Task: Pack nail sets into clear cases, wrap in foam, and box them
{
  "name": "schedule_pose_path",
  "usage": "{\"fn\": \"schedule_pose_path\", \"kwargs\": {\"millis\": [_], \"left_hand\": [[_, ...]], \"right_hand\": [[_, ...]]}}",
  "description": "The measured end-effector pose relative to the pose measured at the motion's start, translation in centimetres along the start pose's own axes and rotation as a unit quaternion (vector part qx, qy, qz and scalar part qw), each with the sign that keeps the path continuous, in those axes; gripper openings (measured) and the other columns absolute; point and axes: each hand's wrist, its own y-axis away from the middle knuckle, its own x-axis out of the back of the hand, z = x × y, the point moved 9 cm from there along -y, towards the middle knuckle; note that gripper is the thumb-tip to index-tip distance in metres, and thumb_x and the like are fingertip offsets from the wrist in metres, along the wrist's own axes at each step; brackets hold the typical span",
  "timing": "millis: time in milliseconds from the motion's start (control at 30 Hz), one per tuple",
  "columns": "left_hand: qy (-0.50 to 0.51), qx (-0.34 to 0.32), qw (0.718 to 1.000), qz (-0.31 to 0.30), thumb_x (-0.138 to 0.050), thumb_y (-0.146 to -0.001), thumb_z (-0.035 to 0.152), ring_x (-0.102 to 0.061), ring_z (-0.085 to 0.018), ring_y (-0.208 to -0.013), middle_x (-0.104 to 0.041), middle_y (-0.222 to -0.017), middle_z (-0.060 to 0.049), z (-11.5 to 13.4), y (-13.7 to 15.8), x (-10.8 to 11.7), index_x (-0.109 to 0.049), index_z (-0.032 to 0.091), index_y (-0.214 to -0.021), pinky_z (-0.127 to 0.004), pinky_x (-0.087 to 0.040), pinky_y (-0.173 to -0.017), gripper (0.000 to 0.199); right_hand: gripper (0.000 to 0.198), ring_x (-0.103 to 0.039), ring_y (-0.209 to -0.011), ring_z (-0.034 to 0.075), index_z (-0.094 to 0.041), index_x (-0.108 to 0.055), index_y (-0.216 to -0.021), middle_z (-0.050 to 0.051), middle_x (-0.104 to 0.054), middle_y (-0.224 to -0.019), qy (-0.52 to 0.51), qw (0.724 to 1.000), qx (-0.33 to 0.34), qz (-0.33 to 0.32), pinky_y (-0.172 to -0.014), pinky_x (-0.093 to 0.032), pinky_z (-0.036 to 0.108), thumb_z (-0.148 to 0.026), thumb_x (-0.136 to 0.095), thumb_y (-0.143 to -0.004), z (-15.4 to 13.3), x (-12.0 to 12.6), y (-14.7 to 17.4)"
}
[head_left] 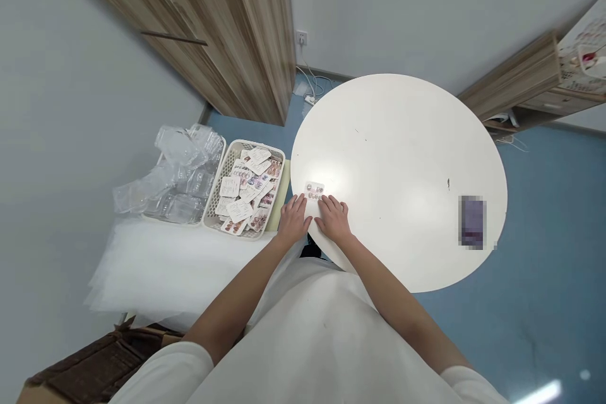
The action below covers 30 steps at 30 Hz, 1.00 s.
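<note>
A small white card of press-on nails [314, 188] lies flat on the round white table [402, 151], close to its left edge. My left hand [292, 219] rests at the table's edge, its fingers stretched out near the card's lower left corner. On the other side, my right hand [334, 219] lies on the tabletop with fingers extended, the fingertips by the card's lower right corner. Neither hand grips anything. Whether the fingertips touch the card, I cannot tell.
Left of the table, one white basket [208, 218] holds many nail cards; another beside it holds clear plastic packaging [184, 183]. White foam sheets [156, 265] lie nearer me. A blurred dark item [472, 222] is at the table's right. A wooden cabinet [246, 31] stands behind.
</note>
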Motion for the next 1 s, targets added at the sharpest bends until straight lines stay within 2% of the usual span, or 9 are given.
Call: {"fn": "schedule_pose_path", "kwargs": {"millis": [433, 667, 833, 1000], "left_hand": [[0.033, 0.008, 0.999, 0.01, -0.036, -0.081, 0.036, -0.024, -0.027, -0.126, -0.029, -0.137, -0.012, 0.0, 0.2, -0.6, -0.03, 0.012, -0.129, -0.04, -0.028, -0.092, 0.054], [0.041, 0.039, 0.998, 0.016, -0.036, -0.082, 0.035, -0.022, -0.027, -0.127, -0.027, -0.138, -0.013, 0.1, 0.6, -1.1, -0.028, 0.012, -0.13, -0.04, -0.027, -0.093, 0.054], [0.06, 0.074, 0.995, 0.037, -0.036, -0.082, 0.036, -0.021, -0.028, -0.127, -0.026, -0.139, -0.013, 1.2, 2.6, -1.2, -0.027, 0.013, -0.13, -0.042, -0.027, -0.094, 0.054], [0.083, 0.129, 0.986, 0.071, -0.038, -0.081, 0.037, -0.025, -0.029, -0.125, -0.029, -0.137, -0.013, 3.2, 6.5, -1.2, -0.031, 0.015, -0.128, -0.044, -0.031, -0.093, 0.052]], "right_hand": [[0.047, -0.026, -0.124, 0.026, -0.017, -0.038, -0.123, 0.012, -0.037, -0.133, -0.019, 1.0, -0.009, -0.002, -0.094, -0.019, 0.046, -0.034, -0.042, -0.08, 0.1, 0.0, -0.1], [0.052, -0.025, -0.125, 0.025, -0.017, -0.032, -0.127, 0.012, -0.033, -0.135, -0.029, 1.0, -0.005, -0.005, -0.094, -0.02, 0.044, -0.035, -0.043, -0.079, 0.6, 0.0, 0.6], [0.053, -0.027, -0.124, 0.025, -0.017, -0.031, -0.128, 0.012, -0.033, -0.135, -0.038, 0.999, 0.028, -0.007, -0.094, -0.021, 0.043, -0.037, -0.042, -0.079, 0.9, 0.5, 2.3], [0.052, -0.033, -0.12, 0.024, -0.019, -0.03, -0.128, 0.011, -0.037, -0.133, -0.06, 0.995, 0.082, 0.008, -0.093, -0.022, 0.042, -0.037, -0.041, -0.08, 1.0, 2.2, 5.4]]}}
